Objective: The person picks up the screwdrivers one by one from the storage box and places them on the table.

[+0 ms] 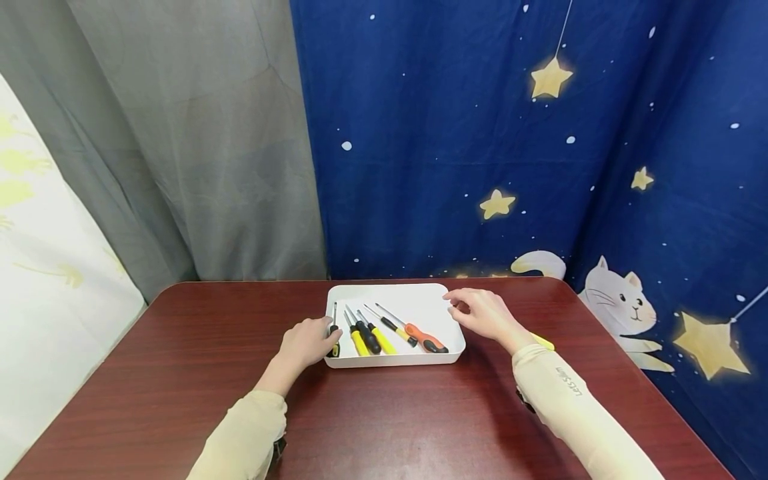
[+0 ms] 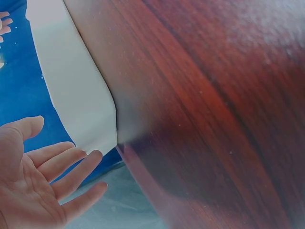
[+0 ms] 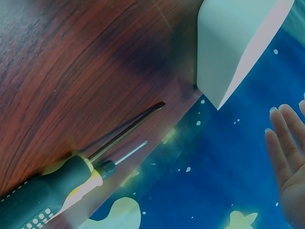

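A white tray (image 1: 420, 300) stands on the table with several screwdrivers lying in it. An orange-and-black screwdriver (image 1: 425, 338) lies at their right end. A black-and-yellow one lies along the left wall, partly behind my left hand (image 1: 307, 341). That hand is at the tray's left side, thumb over the rim; in the left wrist view its fingers are spread, with fingertips by the tray's corner. My right hand (image 1: 483, 312) hovers at the tray's right rim with fingers loosely bent and nothing in them. In the right wrist view its fingers (image 3: 286, 143) look straight.
Two more screwdrivers lie on the table right of the tray: a thick black-and-yellow one (image 3: 52, 188) and a thinner one (image 3: 107, 168) beside it. My right forearm mostly hides them in the head view. Grey and blue star-print curtains (image 1: 432, 167) hang behind the brown table (image 1: 390, 413).
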`<state>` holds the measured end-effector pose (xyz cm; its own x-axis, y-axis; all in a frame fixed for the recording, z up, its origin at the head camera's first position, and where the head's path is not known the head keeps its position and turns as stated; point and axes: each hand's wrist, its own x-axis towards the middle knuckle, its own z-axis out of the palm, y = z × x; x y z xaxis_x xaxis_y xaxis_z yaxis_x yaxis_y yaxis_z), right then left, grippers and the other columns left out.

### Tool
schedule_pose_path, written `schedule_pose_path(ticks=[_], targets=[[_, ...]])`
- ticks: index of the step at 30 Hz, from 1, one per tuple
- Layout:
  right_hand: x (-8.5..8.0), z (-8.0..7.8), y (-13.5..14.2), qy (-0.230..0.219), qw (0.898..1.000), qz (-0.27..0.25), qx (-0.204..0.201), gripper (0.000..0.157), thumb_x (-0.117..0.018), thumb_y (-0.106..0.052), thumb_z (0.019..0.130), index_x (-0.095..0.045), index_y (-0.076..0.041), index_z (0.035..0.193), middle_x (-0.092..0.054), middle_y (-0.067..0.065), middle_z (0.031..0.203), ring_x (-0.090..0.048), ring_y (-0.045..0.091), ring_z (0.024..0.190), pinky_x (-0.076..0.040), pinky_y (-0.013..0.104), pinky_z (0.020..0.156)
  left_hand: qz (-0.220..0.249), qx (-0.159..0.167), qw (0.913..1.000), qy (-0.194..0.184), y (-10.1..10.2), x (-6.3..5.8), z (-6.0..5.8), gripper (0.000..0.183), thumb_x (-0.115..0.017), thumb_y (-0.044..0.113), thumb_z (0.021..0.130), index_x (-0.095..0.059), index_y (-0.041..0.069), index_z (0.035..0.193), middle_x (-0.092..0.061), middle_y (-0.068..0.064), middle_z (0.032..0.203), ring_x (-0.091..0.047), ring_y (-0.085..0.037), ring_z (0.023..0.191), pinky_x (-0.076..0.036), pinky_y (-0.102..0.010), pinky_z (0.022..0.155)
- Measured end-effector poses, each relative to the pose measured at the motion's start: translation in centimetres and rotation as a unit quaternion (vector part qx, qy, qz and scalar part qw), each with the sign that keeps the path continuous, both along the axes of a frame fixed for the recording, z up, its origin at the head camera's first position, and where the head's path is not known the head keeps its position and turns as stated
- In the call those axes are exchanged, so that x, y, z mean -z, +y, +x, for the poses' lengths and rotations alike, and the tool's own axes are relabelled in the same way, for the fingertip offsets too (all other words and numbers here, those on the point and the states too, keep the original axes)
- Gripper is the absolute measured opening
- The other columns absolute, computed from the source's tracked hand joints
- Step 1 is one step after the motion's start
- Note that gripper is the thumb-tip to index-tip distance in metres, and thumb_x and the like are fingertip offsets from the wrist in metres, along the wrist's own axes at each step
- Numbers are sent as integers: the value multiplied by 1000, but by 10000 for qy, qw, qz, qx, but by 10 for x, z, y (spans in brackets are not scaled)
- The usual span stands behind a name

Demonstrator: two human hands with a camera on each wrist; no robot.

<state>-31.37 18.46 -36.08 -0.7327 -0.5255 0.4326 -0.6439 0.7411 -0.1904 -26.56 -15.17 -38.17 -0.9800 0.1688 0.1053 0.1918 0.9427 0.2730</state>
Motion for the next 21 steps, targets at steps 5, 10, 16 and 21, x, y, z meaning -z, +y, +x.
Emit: schedule_pose_path(ticks=[5,10,16,21], targets=[[1,-1,-6,-10,10000,47,-81,23,-61,-16,78,-66,-13,100,-62,-6,80,-58,13,69,-43,30,59,11,-15,10000,-18,0,1,0,34,-54,33,83,-61,5,102,-61,-11,84,-56,-24,69,-42,-42,55],[3,-1,-13,-49,9998,21,-171,23,-61,-18,78,-66,-13,101,-63,-4,83,-59,14,71,-43,29,59,28,-26,10000,-12,-1,2,-1,34,-54,33,83,-61,5,102,-61,-10,83,-56,-24,68,-42,-42,55],[5,-2,-17,-24,9998,36,-209,23,-61,-19,79,-65,-14,101,-64,-3,85,-59,12,73,-44,30,60,37,-11,10000,11,-1,2,-1,35,-54,33,84,-61,5,103,-61,-11,85,-56,-25,70,-42,-43,56],[7,-2,-21,-86,9996,55,-271,22,-61,-19,80,-65,-15,101,-64,0,89,-60,14,75,-44,32,60,31,-27,10000,25,-1,3,-1,35,-54,33,83,-61,5,102,-61,-11,85,-56,-25,70,-42,-43,55]])
